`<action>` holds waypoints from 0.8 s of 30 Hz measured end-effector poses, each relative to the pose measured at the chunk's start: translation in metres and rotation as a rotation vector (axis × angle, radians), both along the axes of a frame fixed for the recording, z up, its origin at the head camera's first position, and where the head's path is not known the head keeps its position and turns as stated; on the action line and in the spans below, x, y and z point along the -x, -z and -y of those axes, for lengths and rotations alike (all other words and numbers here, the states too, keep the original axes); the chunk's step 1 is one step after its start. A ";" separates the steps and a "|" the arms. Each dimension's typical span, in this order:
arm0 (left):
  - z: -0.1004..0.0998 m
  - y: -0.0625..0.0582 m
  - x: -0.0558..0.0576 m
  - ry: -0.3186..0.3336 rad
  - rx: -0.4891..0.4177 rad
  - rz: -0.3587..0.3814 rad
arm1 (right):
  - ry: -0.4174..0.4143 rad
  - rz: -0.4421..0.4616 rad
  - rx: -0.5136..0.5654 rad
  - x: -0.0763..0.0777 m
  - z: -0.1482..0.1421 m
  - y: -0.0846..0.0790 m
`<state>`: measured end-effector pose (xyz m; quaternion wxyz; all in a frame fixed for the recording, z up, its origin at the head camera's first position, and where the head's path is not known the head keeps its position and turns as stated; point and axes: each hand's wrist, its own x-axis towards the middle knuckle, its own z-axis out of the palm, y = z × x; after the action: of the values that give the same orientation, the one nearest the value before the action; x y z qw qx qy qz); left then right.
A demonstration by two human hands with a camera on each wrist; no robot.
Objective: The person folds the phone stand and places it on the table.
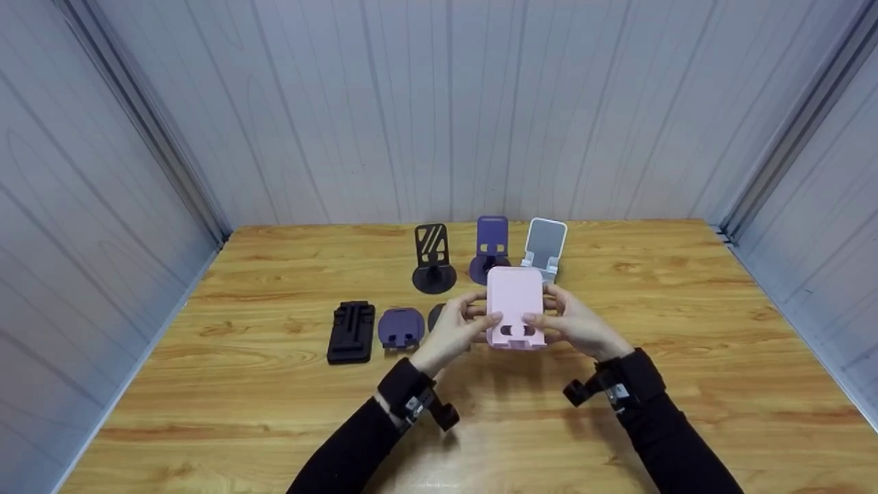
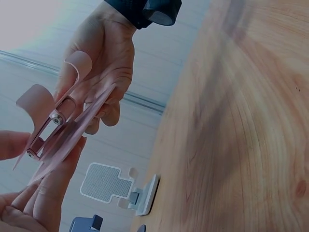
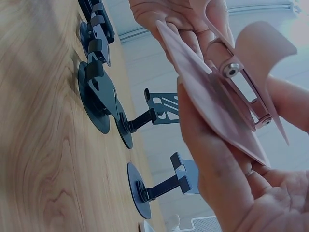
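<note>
Between both hands, a pink phone stand point(image 1: 514, 298) is held up off the table, its front plate facing the head camera. My left hand point(image 1: 453, 329) grips its left edge, thumb on the front and fingers behind. On the other edge, my right hand point(image 1: 579, 322) grips it the same way. In the left wrist view the pink stand point(image 2: 67, 130) appears edge-on, with its base plate folded close to the front plate. Curved hooks and a hinge arm with round screws show in the right wrist view on the pink stand point(image 3: 231, 70).
Along the back stand an upright black stand point(image 1: 432, 274), a purple one point(image 1: 492, 230) and a white-framed grey one point(image 1: 545, 243). Left of the hands lie a folded black stand point(image 1: 351, 336) and a folded purple one point(image 1: 401, 326). A dark stand point(image 1: 433, 315) is partly hidden by the left hand.
</note>
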<state>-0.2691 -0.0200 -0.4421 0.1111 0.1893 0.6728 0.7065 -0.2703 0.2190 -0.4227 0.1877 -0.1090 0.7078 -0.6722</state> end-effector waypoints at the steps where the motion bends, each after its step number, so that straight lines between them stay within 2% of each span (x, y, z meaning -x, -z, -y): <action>1: 0.000 0.000 0.000 -0.002 0.000 0.005 | 0.001 0.000 -0.001 0.000 0.000 0.000; 6: -0.001 0.000 0.001 -0.010 0.003 0.029 | -0.002 -0.009 -0.007 -0.001 0.001 -0.001; 19: 0.001 0.001 0.004 0.022 0.000 0.050 | -0.011 -0.030 0.021 0.000 0.000 0.001; 24: 0.005 -0.001 0.003 0.032 0.042 0.034 | -0.023 -0.030 0.010 0.001 0.000 0.003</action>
<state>-0.2718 -0.0253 -0.4410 0.1376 0.1856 0.6824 0.6935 -0.2713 0.2186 -0.4259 0.1841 -0.1281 0.7060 -0.6717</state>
